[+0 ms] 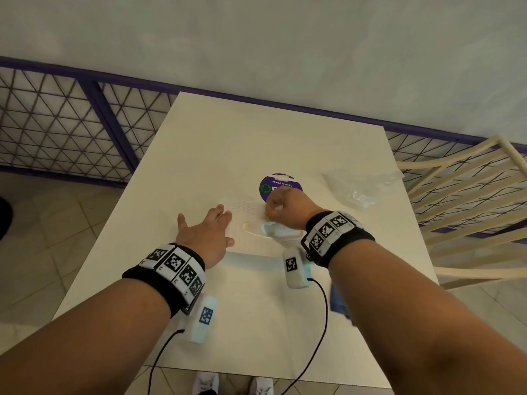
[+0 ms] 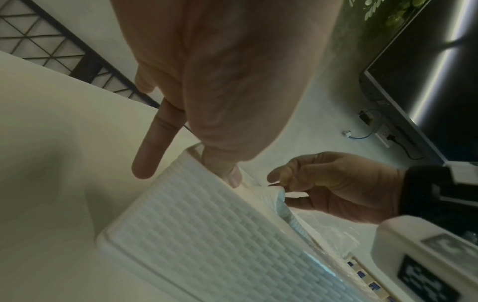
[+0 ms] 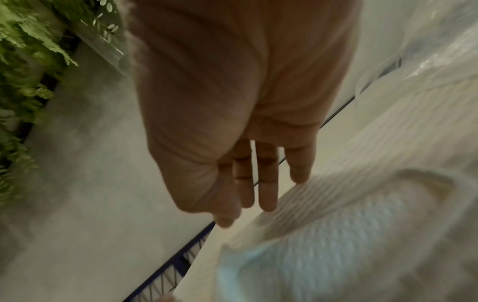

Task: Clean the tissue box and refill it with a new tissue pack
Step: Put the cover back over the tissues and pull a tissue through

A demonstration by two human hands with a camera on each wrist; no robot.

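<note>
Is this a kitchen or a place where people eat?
Probably an eating place such as a cafe or canteen, not a kitchen. The table bears a round sticker reading "Clean as you go", a slatted chair stands beside it, and a tissue box sits on top.

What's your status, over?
Left hand flat on box, steadying. Right hand pinching tissue at slot. Empty wrapper off right, clear.

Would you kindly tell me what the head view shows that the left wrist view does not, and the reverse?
Only the head view shows the purple round sticker and the crumpled clear plastic on the table. Only the left wrist view shows the dark screen on the wall. Both show the left hand steadying the tissue box and the right hand pinching a tissue.
</note>
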